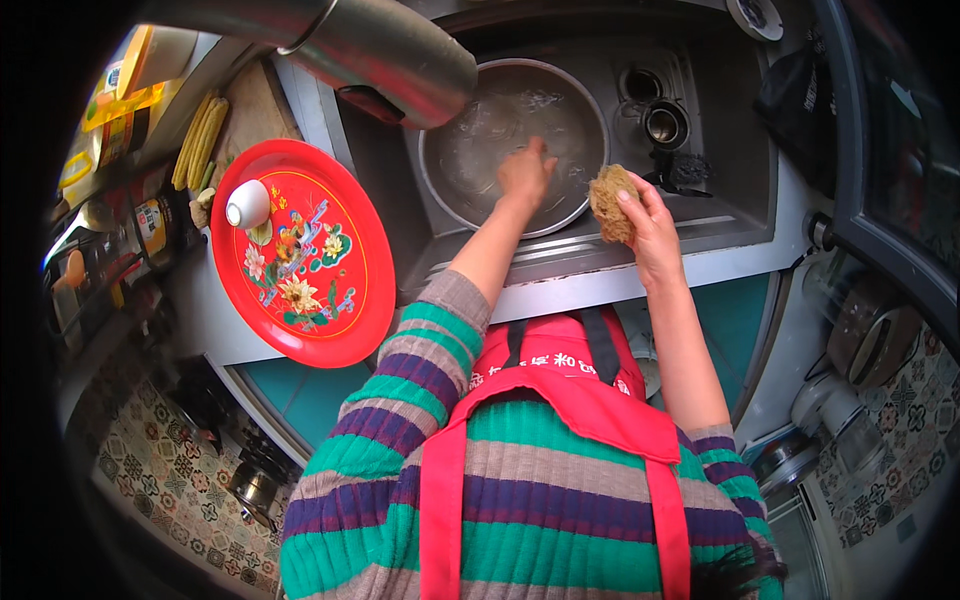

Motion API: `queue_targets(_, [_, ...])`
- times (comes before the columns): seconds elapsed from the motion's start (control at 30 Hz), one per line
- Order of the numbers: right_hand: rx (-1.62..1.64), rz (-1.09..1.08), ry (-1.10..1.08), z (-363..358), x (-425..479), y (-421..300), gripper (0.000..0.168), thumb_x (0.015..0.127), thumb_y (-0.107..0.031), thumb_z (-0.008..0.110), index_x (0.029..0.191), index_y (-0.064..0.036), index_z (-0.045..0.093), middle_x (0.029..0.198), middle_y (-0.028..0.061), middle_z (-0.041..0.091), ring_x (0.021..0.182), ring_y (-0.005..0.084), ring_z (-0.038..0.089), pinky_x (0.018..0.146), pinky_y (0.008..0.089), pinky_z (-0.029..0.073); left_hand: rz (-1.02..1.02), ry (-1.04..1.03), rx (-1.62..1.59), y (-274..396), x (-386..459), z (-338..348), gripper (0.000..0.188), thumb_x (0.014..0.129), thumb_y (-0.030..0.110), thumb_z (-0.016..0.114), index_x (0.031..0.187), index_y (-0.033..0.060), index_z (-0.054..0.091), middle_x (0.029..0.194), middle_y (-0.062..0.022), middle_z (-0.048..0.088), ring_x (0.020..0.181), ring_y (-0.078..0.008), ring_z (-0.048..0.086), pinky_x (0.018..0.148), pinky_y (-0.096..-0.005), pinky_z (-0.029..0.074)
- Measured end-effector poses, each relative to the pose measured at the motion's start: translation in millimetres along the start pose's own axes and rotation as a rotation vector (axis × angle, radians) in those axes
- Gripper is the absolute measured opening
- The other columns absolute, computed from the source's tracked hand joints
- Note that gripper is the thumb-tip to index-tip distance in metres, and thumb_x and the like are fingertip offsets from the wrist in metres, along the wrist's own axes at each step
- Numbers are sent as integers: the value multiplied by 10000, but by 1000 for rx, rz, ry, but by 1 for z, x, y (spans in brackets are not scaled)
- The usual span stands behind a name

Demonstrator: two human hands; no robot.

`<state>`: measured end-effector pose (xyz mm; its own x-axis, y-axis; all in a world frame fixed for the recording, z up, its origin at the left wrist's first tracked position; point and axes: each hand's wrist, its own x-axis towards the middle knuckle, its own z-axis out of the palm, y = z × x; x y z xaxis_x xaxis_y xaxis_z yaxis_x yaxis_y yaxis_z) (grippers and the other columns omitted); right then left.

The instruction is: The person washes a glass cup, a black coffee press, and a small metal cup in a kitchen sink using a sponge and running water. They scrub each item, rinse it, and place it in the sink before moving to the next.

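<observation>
My left hand is over a round metal basin of cloudy water in the sink, its fingertips at or in the water; I see nothing held in it, and its fingers are partly spread. To the right of the basin, my right hand grips a tan fibrous scrubbing pad between thumb and fingers, above the sink's front rim. On the counter at the left lies a red oval tray with a floral and bird print. A small white cup lies tipped on its upper part.
A large metal faucet reaches over the basin's upper left. A strainer cup and a dark scourer are in the sink's right side. Corn cobs rest beside a wooden board at the far left.
</observation>
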<state>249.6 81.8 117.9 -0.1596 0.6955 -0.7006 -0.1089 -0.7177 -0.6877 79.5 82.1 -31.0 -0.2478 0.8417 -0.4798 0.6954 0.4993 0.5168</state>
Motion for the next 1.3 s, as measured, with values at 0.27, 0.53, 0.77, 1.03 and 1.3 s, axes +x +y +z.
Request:
queue_targets(0.27, [-235,7,-79,27,48,34,450,856,-193,644,1248,-15,509,1130,110,599,1022,169,575,846,272,466,99,-28,-464,-17,-48,-45,552,897,312,570,1371,127,355,1132,-174,588,1085,-304,564,852,-417,481])
queue_targets(0.53, [-409,97,-197,48,48,56,393,928,-247,527,1269,-51,519,1120,70,598,1017,151,569,854,280,460,-330,-261,-1216,-32,-87,-80,383,904,231,576,1227,56,469,1085,-108,584,920,-222,628,735,-367,553])
queue_targets(0.77, [48,338,301,24,112,75,348,900,-186,560,1162,36,506,919,129,608,779,193,626,628,269,525,-518,-104,-1384,-51,-97,-105,330,903,241,576,1179,73,509,1040,-71,611,908,-199,626,692,-351,525])
queue_targets(1.03, [-122,273,476,46,195,114,186,883,-55,496,1055,-54,564,884,113,596,591,199,573,421,269,465,-636,-413,-2083,-36,-109,-115,372,916,317,527,1212,92,520,1154,-146,581,1028,-341,584,796,-468,534])
queue_targets(1.3, [-192,95,90,51,131,31,595,812,110,308,1367,-100,351,1276,152,483,997,306,600,606,339,606,97,105,-533,6,-76,-126,518,814,146,627,1277,124,395,1183,-158,518,968,-312,609,803,-385,517])
